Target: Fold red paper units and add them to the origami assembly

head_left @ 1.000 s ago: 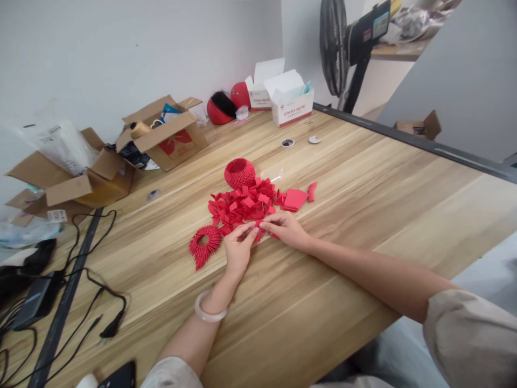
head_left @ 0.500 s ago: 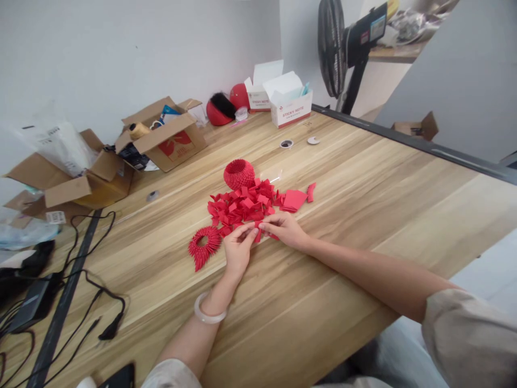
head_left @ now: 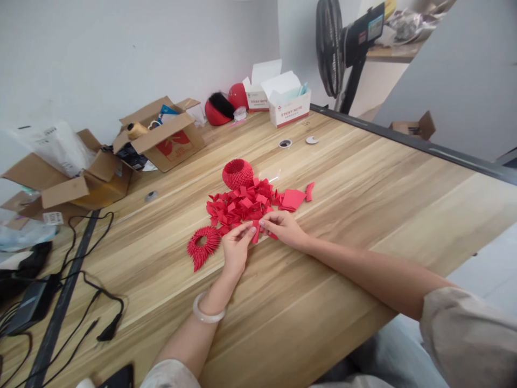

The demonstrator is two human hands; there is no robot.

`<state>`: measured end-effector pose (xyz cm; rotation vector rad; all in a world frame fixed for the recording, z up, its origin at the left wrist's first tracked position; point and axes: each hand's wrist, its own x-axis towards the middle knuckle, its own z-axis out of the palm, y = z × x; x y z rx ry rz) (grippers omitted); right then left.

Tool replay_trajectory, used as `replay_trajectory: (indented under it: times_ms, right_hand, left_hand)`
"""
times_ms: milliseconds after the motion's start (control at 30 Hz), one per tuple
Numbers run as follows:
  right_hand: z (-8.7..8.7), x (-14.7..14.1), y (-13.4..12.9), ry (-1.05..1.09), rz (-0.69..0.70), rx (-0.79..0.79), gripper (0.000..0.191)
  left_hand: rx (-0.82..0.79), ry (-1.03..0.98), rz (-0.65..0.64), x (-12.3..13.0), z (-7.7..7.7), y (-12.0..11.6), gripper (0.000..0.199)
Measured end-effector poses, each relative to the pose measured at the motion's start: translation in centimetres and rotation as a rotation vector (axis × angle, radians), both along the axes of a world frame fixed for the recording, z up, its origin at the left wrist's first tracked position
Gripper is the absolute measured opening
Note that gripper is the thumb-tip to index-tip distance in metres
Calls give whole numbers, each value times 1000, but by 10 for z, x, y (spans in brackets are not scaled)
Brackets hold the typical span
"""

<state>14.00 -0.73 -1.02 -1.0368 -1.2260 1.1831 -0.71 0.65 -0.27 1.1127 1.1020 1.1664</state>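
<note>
My left hand [head_left: 236, 247] and my right hand [head_left: 283, 228] pinch a small red folded paper piece [head_left: 256, 230] between them, each gripping one side; fingers cover part of it. Just beyond lies a loose heap of folded red paper pieces [head_left: 236, 207]. Behind that heap stands a round bowl shape [head_left: 237, 173] built of red paper pieces. A red spiky paper ring with a pointed tail [head_left: 203, 242] lies to the left of my left hand. Flat red paper sheets [head_left: 291, 200] are stacked beyond my right hand, with a short joined row of red pieces [head_left: 309, 192] beside them.
Open cardboard boxes [head_left: 169, 143] stand at the back left, and white sticky-note boxes [head_left: 290, 110] at the back. Black cables [head_left: 91, 288] run along the left side. A tape roll [head_left: 285, 144] lies beyond the paper. A black fan [head_left: 331, 48] stands past the far edge.
The view has shifted very slightly. Both hands stay in place, still pinching the red paper piece, whose lower part now looks narrower.
</note>
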Motion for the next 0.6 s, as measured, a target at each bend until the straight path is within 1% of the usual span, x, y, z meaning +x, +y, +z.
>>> replay_trajectory:
  times_ms: [133,200,367,600]
  right_hand:
    - [2,0,-1,20,-19,-11,26]
    - [3,0,-1,23,-20,-17,26]
    - [4,1,-1,-46,81,28,24]
    - [3,0,-1,-40,65,17,27]
  left_hand:
    - [-8,12,-34,0,1,-1,28]
    - [2,2,-29,0,2,-2,28]
    - [25,-38,18,0,-1,0,27]
    - [69,41,-14,-1,-1,0,21]
